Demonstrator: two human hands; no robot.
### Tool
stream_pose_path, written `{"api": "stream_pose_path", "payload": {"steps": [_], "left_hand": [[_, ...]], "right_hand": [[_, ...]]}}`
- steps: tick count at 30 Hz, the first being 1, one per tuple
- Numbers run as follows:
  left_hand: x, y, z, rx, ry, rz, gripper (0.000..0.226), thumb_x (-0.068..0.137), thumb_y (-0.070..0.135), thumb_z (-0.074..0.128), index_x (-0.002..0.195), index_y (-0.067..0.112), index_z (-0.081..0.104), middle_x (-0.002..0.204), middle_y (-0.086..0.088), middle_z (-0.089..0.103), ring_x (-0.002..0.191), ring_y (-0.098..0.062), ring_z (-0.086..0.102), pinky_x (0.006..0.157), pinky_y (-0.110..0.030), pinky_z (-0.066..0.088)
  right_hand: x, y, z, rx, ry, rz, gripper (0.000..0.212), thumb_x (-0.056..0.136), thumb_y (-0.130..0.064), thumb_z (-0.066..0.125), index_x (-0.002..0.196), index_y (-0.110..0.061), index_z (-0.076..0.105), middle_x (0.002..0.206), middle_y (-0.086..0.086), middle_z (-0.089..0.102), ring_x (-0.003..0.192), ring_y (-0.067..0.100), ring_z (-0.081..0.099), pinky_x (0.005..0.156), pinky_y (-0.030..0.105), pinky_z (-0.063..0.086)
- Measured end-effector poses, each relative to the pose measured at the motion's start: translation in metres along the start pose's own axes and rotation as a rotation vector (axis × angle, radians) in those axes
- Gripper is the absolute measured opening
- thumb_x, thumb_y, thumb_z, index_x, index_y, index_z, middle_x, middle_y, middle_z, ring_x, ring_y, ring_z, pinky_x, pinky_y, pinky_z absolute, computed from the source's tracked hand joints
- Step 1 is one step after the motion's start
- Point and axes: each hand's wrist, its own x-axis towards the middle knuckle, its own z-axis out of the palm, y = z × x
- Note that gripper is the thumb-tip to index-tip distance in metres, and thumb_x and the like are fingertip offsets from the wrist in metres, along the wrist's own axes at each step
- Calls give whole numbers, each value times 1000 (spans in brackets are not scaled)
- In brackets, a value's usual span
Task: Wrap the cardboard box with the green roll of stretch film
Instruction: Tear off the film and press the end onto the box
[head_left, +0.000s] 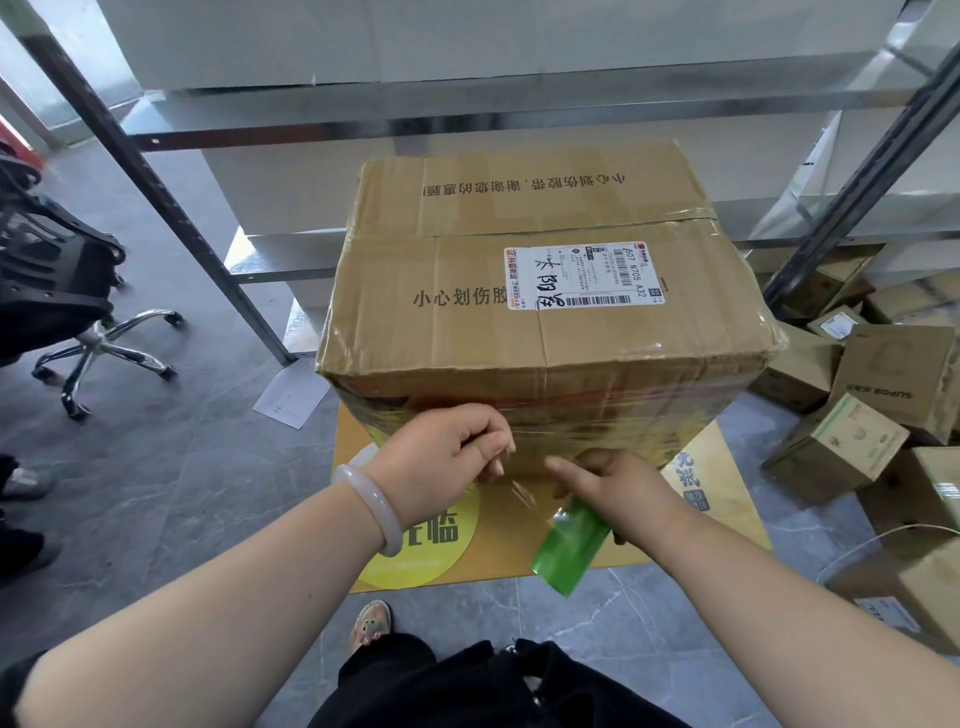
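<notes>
A: Fingers? 
B: Left hand (447, 457), frame centre, fingers (493, 441) curled, pinching the clear film (511, 486) vs. the box's near face. Right hand (618, 491) closed round the green roll (569, 545), lower centre, index stretched toward the left.

A: Risk?
B: Film's thin, glossy, wrinkly btwn hands. I'd guess a hard pull tears it or slips the pinch; slack = loose band. Roll's a smooth cylinder, could slip.

A: Box?
B: Cardboard box (540, 291) mid-frame, matte brown, taped seams, white label (584, 275) on top, corners dented. Sits on a yellow mat (727, 467) on grey floor (182, 467). Side already shiny w/ film layers.
</notes>
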Motion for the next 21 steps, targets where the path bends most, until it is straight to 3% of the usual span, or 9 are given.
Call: {"api": "stream_pose_path", "payload": {"steps": [2,5,9,11,14,16,19,21], "left_hand": [[1,2,1,117,-14,35,22,101,18,49,83,28,59,74,10,67,74,-7,62,69,-20,49],[1,4,1,237,-32,66,18,102,22,46,87,25,56,78,13,66,73,-3,59,68,-22,46],[4,5,-1,336,-95,42,17,102,30,43,86,32,47,75,14,68,73,-4,61,74,-31,51],[7,8,-2,327,-169,9,10,101,35,47,96,30,54,83,11,73,75,-6,62,78,-31,53],[8,11,-6,380,-353,-44,38,94,48,56,126,28,57,109,7,73,96,-9,64,89,-26,49],[10,12,-9,501,-487,-41,52,89,52,61,134,27,55,115,6,70,105,-11,62,93,-27,48],[15,12,-9,654,-572,-27,37,89,48,64,119,28,67,110,6,70,103,-14,62,92,-33,50],[16,11,-9,624,-557,-44,23,92,42,63,107,27,71,98,10,69,92,-10,62,84,-30,51]], "right_hand": [[0,-7,-1,-101,-18,-91,43,62,-71,67,78,-31,70,80,-6,70,75,12,63,61,28,51],[-5,-17,-6,-191,-77,-212,36,54,-68,75,77,-41,69,91,-14,68,88,7,61,83,34,53],[-15,-28,-9,-277,-164,-313,38,58,-68,74,88,-44,70,96,-12,67,91,7,60,85,36,52],[-16,-30,-9,-309,-171,-325,39,57,-64,77,88,-42,70,97,-12,65,91,6,59,85,35,52],[-17,-32,-14,-362,-173,-331,38,56,-63,79,86,-41,70,97,-14,64,91,5,59,84,33,51],[-15,-33,-17,-409,-164,-343,40,54,-66,77,85,-43,69,97,-17,63,92,4,57,85,32,51],[-14,-34,-19,-473,-163,-360,41,52,-69,76,83,-43,69,96,-18,62,91,4,57,83,32,51],[-14,-34,-18,-500,-162,-362,40,54,-67,76,84,-41,69,97,-17,62,91,5,57,81,32,52]]}}
